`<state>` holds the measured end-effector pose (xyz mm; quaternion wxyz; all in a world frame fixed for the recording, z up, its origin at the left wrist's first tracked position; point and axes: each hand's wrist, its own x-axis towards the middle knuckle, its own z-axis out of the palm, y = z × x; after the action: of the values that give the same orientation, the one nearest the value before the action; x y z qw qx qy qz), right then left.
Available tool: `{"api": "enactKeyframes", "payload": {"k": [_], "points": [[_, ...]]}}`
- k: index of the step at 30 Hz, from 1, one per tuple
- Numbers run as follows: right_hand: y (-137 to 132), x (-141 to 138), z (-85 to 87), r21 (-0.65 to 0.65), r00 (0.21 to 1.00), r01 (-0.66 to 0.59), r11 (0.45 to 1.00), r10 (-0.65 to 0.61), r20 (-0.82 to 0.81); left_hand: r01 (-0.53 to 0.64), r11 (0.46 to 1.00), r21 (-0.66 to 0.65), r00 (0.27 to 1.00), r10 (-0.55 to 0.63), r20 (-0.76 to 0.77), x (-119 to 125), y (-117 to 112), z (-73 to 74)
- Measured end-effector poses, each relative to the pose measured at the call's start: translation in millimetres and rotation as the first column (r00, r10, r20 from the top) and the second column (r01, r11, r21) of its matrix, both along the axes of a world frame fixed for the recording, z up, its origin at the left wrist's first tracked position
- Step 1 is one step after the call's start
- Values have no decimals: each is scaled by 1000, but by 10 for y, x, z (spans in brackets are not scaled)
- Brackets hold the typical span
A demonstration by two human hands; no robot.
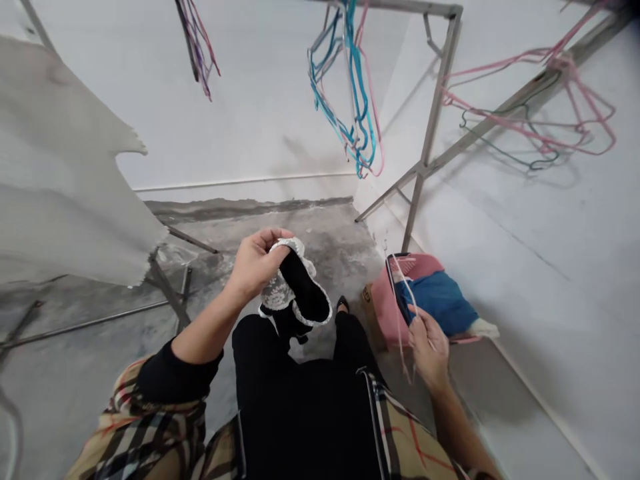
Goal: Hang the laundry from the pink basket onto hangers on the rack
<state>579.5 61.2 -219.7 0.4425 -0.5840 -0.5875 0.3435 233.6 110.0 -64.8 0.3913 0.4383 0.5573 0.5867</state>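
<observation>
My left hand (255, 263) grips the top of a black cloth garment with white lace trim (303, 287), which hangs over my lap. My right hand (429, 350) is shut on a thin pale plastic-coated hanger (403, 300), whose upper end reaches the rim of a pink basket (380, 313). That hand is right next to the basket and a blue cloth (440, 300) bundled in it. Part of the hanger is hidden by my fingers.
Pink, teal and purple hangers (545, 113) hang overhead from a grey metal rack (433, 127). A cardboard box (369, 300) stands behind the basket. A white wall (540, 280) runs along the right, a grey sheet (60, 167) hangs at left, and metal bars (167, 290) cross the concrete floor.
</observation>
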Motion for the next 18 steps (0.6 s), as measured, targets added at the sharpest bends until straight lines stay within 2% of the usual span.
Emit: {"api": "enactKeyframes", "payload": {"k": [3,7,9,11,13,15,18], "points": [[-104,19,46,-38,998,3,999,-5,-70,1,1000,2,1000,-1,-16,28,36,-66],[-184,-17,209,-41,934,-256,966,237,-267,-9,1000,-20,999,8,-34,40,77,-147],[-171,-106,344,-76,901,-379,922,349,-258,5,999,-46,999,-7,-47,61,91,-182],[-120,-230,490,-151,890,-446,882,419,-179,25,998,-58,996,-29,-84,84,92,-216],[-52,-352,600,-216,882,-472,855,455,-127,32,998,-48,986,-39,-164,94,76,-244],[6,-448,649,-249,871,-490,835,466,-155,12,1000,-28,957,-19,-289,88,45,-262],[51,-554,638,-279,860,-507,815,456,-229,-46,999,16,860,47,-508,87,-22,-281]]}}
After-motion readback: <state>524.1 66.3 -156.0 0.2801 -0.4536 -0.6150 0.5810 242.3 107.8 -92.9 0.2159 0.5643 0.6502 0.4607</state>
